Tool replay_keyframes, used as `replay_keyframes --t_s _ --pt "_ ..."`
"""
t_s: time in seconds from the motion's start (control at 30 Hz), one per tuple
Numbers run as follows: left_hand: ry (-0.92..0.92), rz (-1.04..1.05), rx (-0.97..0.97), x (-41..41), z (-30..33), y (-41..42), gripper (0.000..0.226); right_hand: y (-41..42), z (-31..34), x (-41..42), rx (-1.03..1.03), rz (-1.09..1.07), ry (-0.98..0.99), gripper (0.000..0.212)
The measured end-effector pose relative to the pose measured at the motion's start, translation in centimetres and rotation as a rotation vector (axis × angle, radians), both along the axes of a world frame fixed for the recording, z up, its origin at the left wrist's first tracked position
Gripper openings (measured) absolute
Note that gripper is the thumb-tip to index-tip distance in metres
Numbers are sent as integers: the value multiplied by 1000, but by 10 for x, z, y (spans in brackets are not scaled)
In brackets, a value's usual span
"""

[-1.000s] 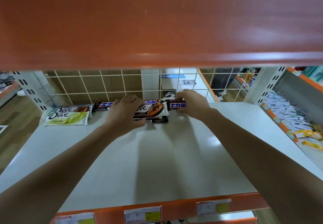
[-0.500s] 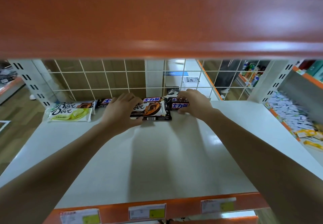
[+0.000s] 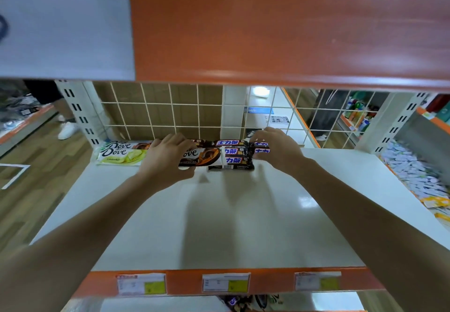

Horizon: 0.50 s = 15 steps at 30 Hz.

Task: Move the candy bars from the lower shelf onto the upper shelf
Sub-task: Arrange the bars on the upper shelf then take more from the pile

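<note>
A big white shelf (image 3: 243, 226) with an orange front edge is seen from above, and everything else is placed from it. Over the shelf, a wide orange board (image 3: 280, 24) fills the top of the view. At the back edge of the shelf, a white wire grid (image 3: 170, 114) is set up like a fence. Along the front edge of the shelf, three small price tags (image 3: 226, 283) are stuck on the orange strip.

Two bare arms are stretched across the shelf to its back. At the back middle of the shelf, a pile of candy bars (image 3: 229, 154) is held between the two hands. The pile is made of a brown and white Dove bar (image 3: 201, 157) and several dark bars with blue and white letters (image 3: 227, 142). It cannot be told if the pile is lifted off the shelf or resting on it.

The left hand (image 3: 168, 157) is curled round the left end of the pile, with the thumb under the Dove bar and the fingers over the top. The right hand (image 3: 275, 148) is curled round the right end of the pile, and the dark bars are gripped by its fingers.

At the back left corner of the shelf, two more Dove bars (image 3: 121, 152) are laid flat, one partly on the other. The top one is green and white. They are not touched by either hand.
</note>
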State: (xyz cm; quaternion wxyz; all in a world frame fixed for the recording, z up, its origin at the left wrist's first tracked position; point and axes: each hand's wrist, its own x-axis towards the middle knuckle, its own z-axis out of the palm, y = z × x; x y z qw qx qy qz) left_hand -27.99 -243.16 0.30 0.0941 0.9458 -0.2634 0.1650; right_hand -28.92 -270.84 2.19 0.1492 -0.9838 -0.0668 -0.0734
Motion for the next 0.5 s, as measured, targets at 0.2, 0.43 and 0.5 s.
replay_keyframes --t_s 0.2,0.43,0.5 --pt "19 75 12 -14 7 42 48 52 1 -1 -53 110 -49 29" --pt "46 191 39 -19 3 100 50 124 -8 -5 -5 230 -65 29" --pt "57 217 78 -17 1 114 51 142 -13 -6 -12 257 -48 28"
